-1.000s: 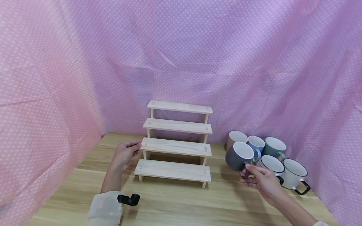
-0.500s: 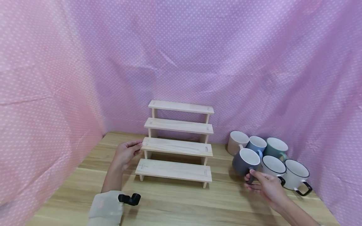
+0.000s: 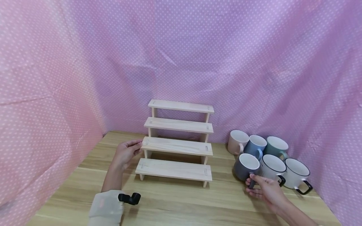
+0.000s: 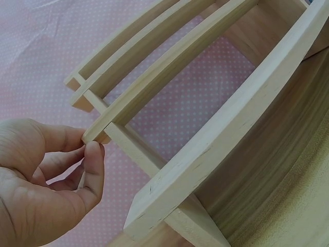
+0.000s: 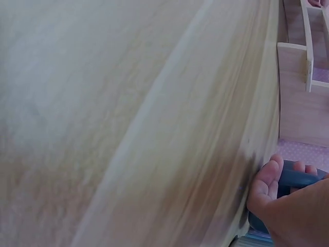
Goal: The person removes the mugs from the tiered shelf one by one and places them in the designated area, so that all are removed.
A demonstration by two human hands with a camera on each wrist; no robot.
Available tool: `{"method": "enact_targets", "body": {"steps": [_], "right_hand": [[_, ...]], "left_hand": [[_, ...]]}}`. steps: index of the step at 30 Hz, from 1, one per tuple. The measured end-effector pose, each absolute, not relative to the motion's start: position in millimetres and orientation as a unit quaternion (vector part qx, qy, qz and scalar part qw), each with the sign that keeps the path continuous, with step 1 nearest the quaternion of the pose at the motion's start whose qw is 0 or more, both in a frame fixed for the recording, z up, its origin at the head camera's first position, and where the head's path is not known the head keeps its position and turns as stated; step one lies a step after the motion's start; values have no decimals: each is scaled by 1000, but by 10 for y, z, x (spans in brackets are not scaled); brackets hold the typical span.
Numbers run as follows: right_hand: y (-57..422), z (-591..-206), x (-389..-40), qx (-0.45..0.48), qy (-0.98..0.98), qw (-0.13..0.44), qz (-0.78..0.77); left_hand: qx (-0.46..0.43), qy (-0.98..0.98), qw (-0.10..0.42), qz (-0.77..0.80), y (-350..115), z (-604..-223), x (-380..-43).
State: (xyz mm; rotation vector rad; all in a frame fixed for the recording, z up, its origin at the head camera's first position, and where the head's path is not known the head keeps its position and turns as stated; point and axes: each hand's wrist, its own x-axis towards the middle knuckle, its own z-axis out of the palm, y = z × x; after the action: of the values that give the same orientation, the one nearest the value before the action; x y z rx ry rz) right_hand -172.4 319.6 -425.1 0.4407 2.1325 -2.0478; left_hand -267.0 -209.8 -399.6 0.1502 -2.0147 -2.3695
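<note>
My left hand pinches the left end of a shelf on the stepped wooden rack, the second tier up from the front. In the left wrist view the thumb and fingertips of the left hand meet at that board's corner. My right hand holds the handle of a dark grey mug, which stands upright at the front left of the group of mugs. The right wrist view shows the fingers of the right hand curled round the handle, most of the mug hidden behind the hand.
Behind the grey mug stand a pink mug, a blue mug and a green mug. Two white mugs with black rims, one a white mug, are to its right. A polka-dot cloth surrounds the wooden table.
My right hand has moved the grey mug down and to the right, in front of the pink and blue mugs. The left hand stays at the rack.
</note>
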Motion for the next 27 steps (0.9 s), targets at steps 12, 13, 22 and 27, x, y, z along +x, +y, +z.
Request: {"method": "enact_targets", "body": {"steps": [12, 13, 22, 27], "right_hand": [[3213, -4257, -1781, 149, 710, 65, -685], [3219, -4260, -1791, 148, 709, 66, -686], [3241, -4265, -1801, 161, 705, 64, -688], [3264, -4257, -1793, 153, 705, 71, -689]], "left_hand": [[47, -644, 13, -763, -2091, -3987, -2672], [48, -645, 14, -763, -2093, -3989, -2673], [55, -649, 12, -759, -2100, -3998, -2671], [53, -648, 12, -760, -2096, -3993, -2668]]}}
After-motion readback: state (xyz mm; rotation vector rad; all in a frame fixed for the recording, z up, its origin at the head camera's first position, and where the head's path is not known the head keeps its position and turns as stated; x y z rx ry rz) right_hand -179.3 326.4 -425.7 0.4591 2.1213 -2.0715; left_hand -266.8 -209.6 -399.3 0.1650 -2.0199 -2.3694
